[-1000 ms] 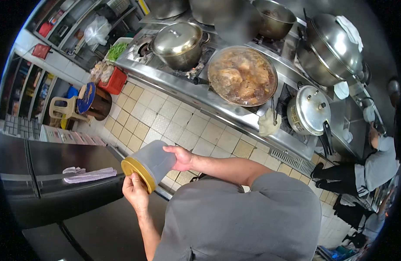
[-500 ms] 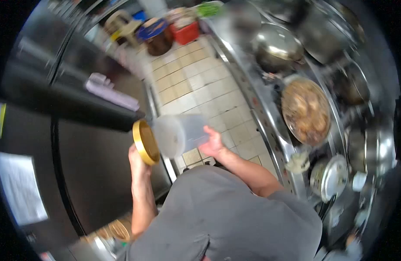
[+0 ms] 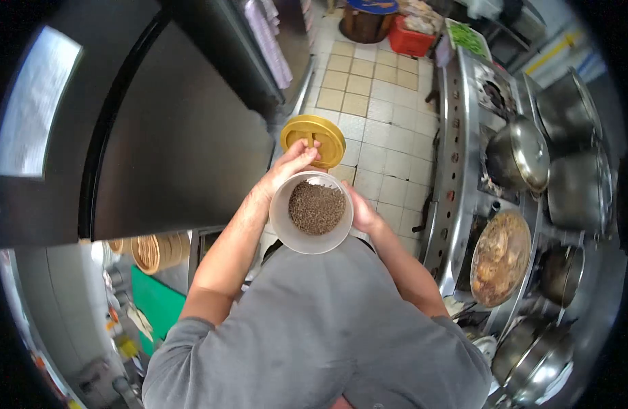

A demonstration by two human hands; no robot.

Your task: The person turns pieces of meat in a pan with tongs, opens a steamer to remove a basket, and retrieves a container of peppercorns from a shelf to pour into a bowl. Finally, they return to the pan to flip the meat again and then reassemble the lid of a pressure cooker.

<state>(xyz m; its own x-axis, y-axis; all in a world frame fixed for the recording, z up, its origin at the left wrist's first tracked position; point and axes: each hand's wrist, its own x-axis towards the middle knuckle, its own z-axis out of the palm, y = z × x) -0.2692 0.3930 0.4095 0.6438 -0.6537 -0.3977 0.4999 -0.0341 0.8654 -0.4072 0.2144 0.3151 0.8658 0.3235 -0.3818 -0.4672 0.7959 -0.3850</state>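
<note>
A translucent plastic tub is held upright in front of my chest, its mouth facing up at me. Small dark brown grains cover its bottom. My right hand wraps the tub's right side, the fingers partly hidden behind it. Just beyond the rim, my left hand pinches the raised grip of a round gold lid. The lid is off the tub, tilted, with its handle side toward me.
To my left stands a dark fridge. A stove along the right carries lidded pots and a wide pan of browned food. Behind on the left are a green board and bamboo steamers. A red crate sits ahead on the tiles.
The tub has turned from lying sideways to upright, bringing its grains into view. The lid has moved from left of the tub to just beyond it. My view has swung left.
</note>
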